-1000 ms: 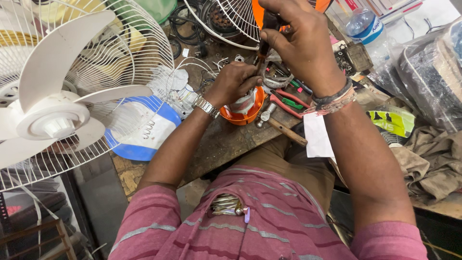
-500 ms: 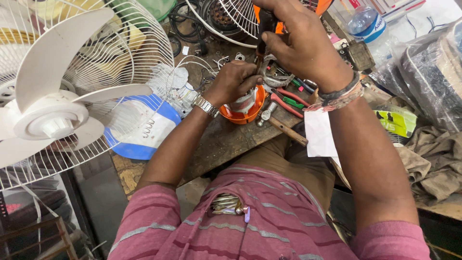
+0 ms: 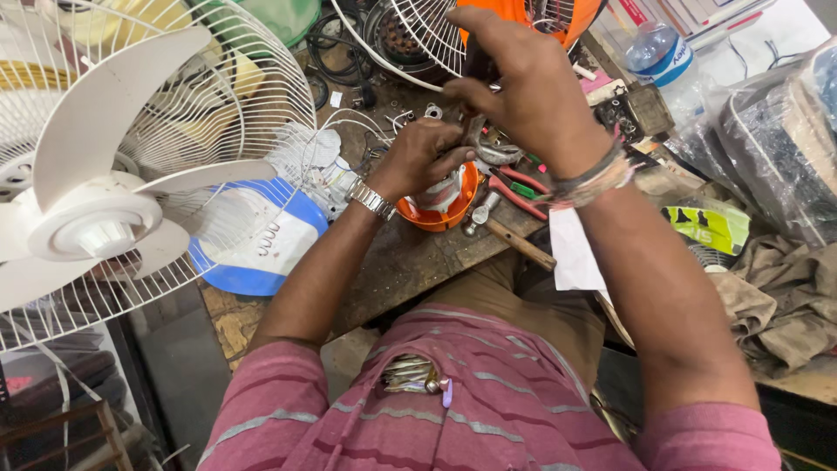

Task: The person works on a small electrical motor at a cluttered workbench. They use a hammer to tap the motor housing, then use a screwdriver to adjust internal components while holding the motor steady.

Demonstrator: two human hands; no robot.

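Cluttered workbench (image 3: 410,262): left hand (image 3: 418,157) clamps orange motor housing (image 3: 445,205); right hand (image 3: 523,87) pinches a dark tool into it. Fastener work under way, probably; next needs steady pressure.

Small fan-repair workshop, seen from my seat; worn wooden workbench (image 3: 410,262) strewn with red-handled pliers (image 3: 514,194), loose wires and metal parts; white fan (image 3: 105,174) in its wire cage at my left; more fan guards (image 3: 418,35) and plastic-wrapped goods (image 3: 767,148) around.
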